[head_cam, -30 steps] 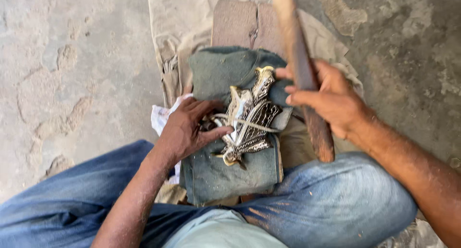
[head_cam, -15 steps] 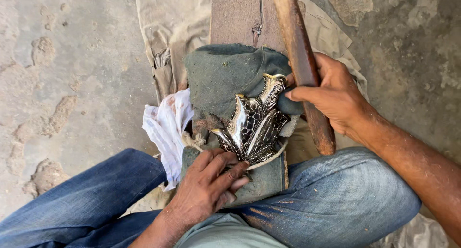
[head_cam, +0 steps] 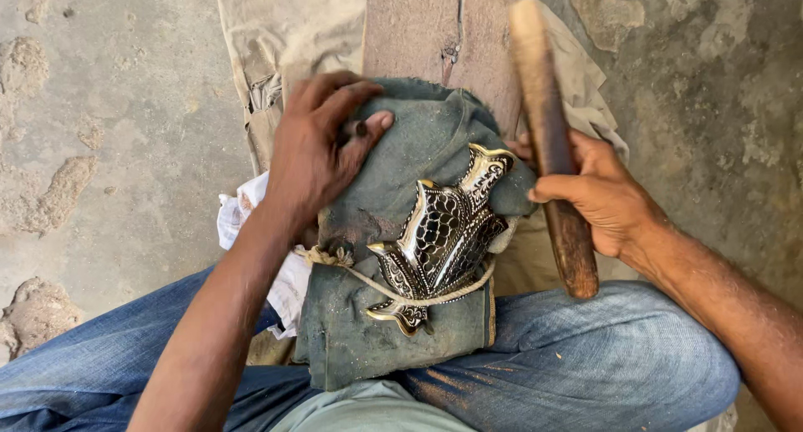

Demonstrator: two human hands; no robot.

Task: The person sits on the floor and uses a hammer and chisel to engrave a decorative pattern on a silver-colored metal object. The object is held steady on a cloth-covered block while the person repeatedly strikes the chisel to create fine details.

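Left hand [head_cam: 322,152], upper centre of frame, lies palm-down with fingers spread and pressing on the dusty dark-green folded cloth pad [head_cam: 393,315]; thumb tip bears on the pad's upper fold; it grips nothing. Right hand [head_cam: 606,202], right of centre, is closed in a fist around the long brown wooden stick [head_cam: 548,139], which runs from top centre down to the right thigh; fingertips also touch the pad's right edge.

Work piece: dark scaled metal ornament with bright polished edges [head_cam: 443,244], centre of frame, lying flat on the pad and lashed to it by a pale twisted cord [head_cam: 401,296] knotted at its left; neither hand touches it.

Progress, judged: piece is already mounted and tied; rims and points look bright, scaled field remains dark; whether more finishing is due cannot be told; stick is held clear of the metal, so no stroke is being made now.

Surface: pad rests on a worn brown wooden block [head_cam: 414,30], over a beige canvas sheet [head_cam: 276,39]; white crumpled rag [head_cam: 242,223] at pad's left; blue denim-clad legs [head_cam: 611,365] cross the lower frame.

Room: rough grey concrete floor [head_cam: 109,106], pitted and patched, left and right; daylight; no other person seen.
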